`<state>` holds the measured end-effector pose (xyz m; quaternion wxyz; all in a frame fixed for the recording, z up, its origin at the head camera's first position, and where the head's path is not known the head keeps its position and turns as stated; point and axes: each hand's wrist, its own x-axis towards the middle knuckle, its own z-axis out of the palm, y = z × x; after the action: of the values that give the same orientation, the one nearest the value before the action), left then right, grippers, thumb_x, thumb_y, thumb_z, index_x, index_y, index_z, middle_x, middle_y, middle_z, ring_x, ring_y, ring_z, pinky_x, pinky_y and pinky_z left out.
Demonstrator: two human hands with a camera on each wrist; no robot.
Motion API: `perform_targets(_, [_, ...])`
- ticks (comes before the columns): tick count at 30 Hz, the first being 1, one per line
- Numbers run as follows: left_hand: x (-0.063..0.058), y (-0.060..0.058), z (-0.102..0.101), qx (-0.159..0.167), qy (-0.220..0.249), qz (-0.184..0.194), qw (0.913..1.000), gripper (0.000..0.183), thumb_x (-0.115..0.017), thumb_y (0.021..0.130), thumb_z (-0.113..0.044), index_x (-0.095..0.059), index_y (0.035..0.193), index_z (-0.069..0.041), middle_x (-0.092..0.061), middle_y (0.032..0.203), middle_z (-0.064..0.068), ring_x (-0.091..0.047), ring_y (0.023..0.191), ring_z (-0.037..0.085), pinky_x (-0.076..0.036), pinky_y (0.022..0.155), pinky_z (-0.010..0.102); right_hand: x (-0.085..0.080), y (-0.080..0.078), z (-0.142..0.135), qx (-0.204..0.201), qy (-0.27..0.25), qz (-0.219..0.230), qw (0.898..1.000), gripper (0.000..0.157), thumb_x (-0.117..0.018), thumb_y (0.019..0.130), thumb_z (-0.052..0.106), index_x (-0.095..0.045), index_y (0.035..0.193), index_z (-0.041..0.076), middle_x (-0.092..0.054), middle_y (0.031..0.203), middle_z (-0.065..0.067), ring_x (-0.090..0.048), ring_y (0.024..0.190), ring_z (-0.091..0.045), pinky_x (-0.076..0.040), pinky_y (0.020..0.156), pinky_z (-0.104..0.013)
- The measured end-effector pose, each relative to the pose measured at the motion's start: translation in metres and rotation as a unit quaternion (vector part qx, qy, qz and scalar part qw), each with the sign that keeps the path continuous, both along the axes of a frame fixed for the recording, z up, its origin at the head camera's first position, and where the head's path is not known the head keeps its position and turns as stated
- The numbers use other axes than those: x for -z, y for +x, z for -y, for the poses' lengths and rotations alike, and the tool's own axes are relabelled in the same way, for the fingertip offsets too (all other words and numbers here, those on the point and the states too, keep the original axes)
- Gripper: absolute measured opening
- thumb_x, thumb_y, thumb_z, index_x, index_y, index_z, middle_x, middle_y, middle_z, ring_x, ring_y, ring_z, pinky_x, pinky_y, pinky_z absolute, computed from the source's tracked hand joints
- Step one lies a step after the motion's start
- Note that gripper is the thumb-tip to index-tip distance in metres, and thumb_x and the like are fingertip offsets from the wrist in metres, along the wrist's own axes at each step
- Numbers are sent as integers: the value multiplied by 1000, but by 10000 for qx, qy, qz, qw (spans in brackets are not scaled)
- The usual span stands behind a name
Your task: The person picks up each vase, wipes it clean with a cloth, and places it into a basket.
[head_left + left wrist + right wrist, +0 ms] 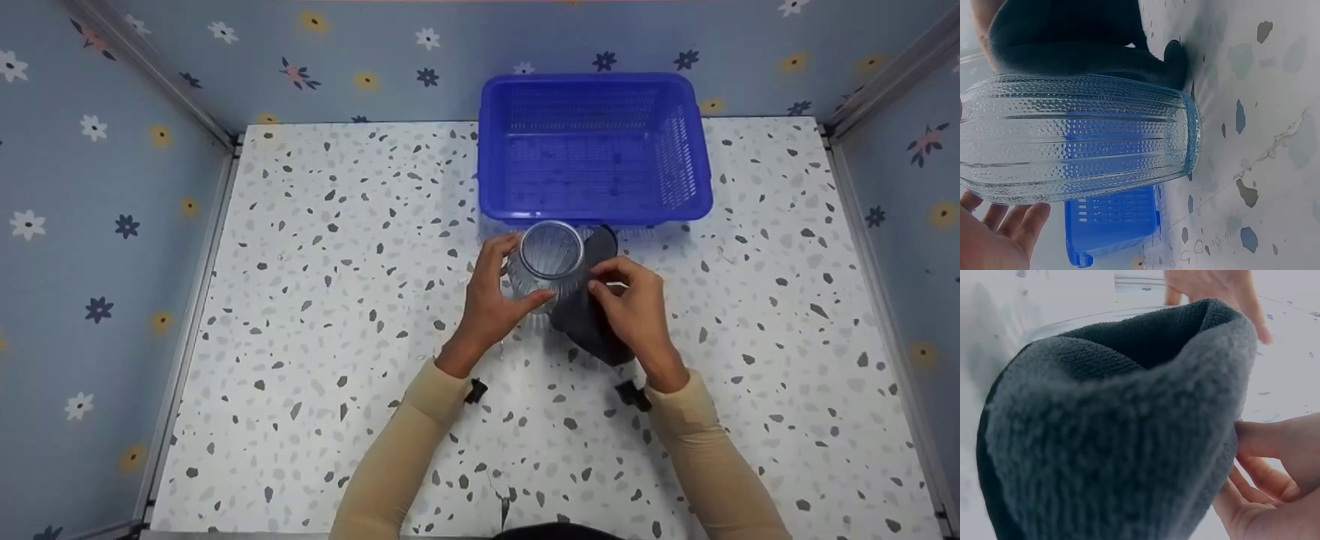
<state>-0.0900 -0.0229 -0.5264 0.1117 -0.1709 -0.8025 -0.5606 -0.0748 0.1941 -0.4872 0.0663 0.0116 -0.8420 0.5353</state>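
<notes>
A clear, ribbed glass jar (pixel 534 283) with a dotted texture stands roughly upright, its round mouth facing up. My left hand (pixel 491 296) grips it from the left, thumb at the front and fingers round the far side. The left wrist view shows the glass jar (pixel 1084 140) with its base at or just above the tabletop; contact is hard to tell. On its right side hangs a dark grey cloth (pixel 592 330), pinched near the jar by my right hand (pixel 634 304). Close up, the fuzzy cloth (pixel 1112 444) is folded over and hides much of the jar.
Just behind the jar, a blue plastic basket (pixel 495 214) with slotted walls stands against the back panel. The speckled white tabletop (pixel 337 337) extends on both sides. Flowered blue panels (pixel 97 225) enclose the left, back and right.
</notes>
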Motion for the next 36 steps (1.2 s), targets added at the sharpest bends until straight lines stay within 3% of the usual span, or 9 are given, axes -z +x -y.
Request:
perform_targets(10, [-3,-1,1,17,-7,21,10000,82,-94,80,-30,-51,146,-4,-51,149,14,-53,136,27,-56,101,42,40,-7,5,-54,425,290,9987,9,-74,86,-16,-71,90,-9,-74,90,-23,-72,84,-35,-50,69,-13])
perform_targets(15, [-2,-1,1,18,8,22,10000,83,-94,80,-29,-51,146,-3,-50,149,15,-52,137,28,-56,101,45,55,-10,9,-159,764,404,9961,9,-74,83,-16,-71,86,-7,-74,84,-21,-72,78,-33,-52,68,-22])
perform_targets(20, [-3,-1,1,9,8,108,9999,84,-94,81,-28,-50,148,-3,-50,150,15,-52,138,27,-55,102,42,59,-11,11,-200,1058,514,9929,8,-73,85,-13,-72,88,-6,-74,85,-20,-71,80,-33,-56,72,-38])
perform_targets(23, [-2,0,2,5,-2,167,9999,85,-94,81,-28,-50,149,-4,-49,151,14,-52,138,26,-54,103,41,59,-10,11,-227,1084,515,9925,7,-72,86,-12,-72,89,-6,-74,87,-20,-71,82,-33,-56,74,-42])
perform_targets(31, [0,0,1,-2,37,141,9999,85,-94,81,-29,-49,148,-4,-49,151,15,-52,138,27,-55,102,40,57,-6,9,-118,589,599,9964,6,-74,89,-12,-72,91,-7,-75,90,-21,-73,85,-34,-55,73,-24])
perform_targets(36, [1,1,0,24,57,147,9999,85,-94,80,-29,-49,148,-4,-50,150,15,-51,139,26,-55,103,39,45,1,7,27,218,492,9985,6,-73,91,-12,-72,94,-6,-74,93,-21,-71,87,-28,-51,73,-14])
